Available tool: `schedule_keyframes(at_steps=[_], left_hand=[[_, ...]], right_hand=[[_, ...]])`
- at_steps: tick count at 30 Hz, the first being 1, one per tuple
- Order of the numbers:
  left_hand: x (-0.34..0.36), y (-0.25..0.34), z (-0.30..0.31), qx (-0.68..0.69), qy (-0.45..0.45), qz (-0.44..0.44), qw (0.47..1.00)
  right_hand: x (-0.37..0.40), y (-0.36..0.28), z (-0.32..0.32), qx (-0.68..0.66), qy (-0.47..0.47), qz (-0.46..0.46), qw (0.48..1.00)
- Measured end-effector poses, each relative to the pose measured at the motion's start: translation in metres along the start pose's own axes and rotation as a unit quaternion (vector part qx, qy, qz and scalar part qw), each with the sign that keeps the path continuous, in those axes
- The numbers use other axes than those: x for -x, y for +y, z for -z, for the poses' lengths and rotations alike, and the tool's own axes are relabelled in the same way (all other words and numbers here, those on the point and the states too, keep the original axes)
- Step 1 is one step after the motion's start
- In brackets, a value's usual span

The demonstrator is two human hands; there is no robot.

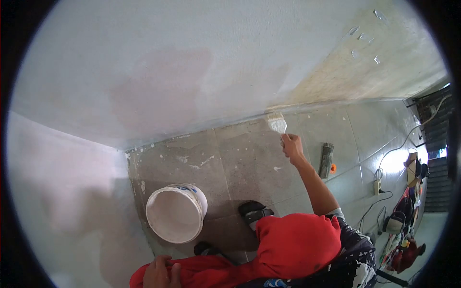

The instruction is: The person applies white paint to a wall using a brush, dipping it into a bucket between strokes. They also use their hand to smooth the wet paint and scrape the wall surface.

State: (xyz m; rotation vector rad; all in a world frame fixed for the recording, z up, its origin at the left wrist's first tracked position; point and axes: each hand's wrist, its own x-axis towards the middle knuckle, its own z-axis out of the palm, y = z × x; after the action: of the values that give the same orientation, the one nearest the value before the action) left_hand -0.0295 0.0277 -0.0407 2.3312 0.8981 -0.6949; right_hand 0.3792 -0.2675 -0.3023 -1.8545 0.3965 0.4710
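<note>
My right hand (291, 146) is closed round the handle of a paintbrush (277, 123). The brush's wide, pale-coated bristles meet the foot of the wall (230, 62), where it joins the floor. Fresh-looking grey-white coating covers much of that wall, with a yellowish area to the right. At the bottom edge, my left hand (162, 274) rests on my red-clad left knee with its fingers spread and holds nothing. A white bucket (175, 214) with a stained rim stands on the tiles between my feet and the left wall; its inside looks pale.
A long stained grey object (326, 161) lies right of my forearm, beside a small orange ring (333, 168). Cables and a power strip (377, 187) run along the floor at right, near a pile of clothes and bags (403, 216). White splashes mark the tiles.
</note>
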Motion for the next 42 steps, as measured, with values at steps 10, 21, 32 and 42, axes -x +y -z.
schedule_keyframes(at_steps=[10,21,32,42], left_hand=[[-0.005,0.004,0.001,-0.011,-0.002,0.008,1.0],[-0.004,0.001,-0.001,-0.006,0.002,0.004,1.0],[0.003,-0.009,-0.007,0.003,0.027,0.007,1.0],[-0.006,0.0,-0.001,0.016,0.008,-0.001,1.0]], right_hand=[[0.086,-0.145,0.036,-0.05,0.005,0.122,0.991],[-0.004,-0.039,-0.003,-0.098,-0.004,0.25,0.963],[0.002,-0.024,-0.006,-0.034,-0.052,-0.024,0.998],[0.096,-0.156,0.038,-0.098,-0.017,0.145,0.984]])
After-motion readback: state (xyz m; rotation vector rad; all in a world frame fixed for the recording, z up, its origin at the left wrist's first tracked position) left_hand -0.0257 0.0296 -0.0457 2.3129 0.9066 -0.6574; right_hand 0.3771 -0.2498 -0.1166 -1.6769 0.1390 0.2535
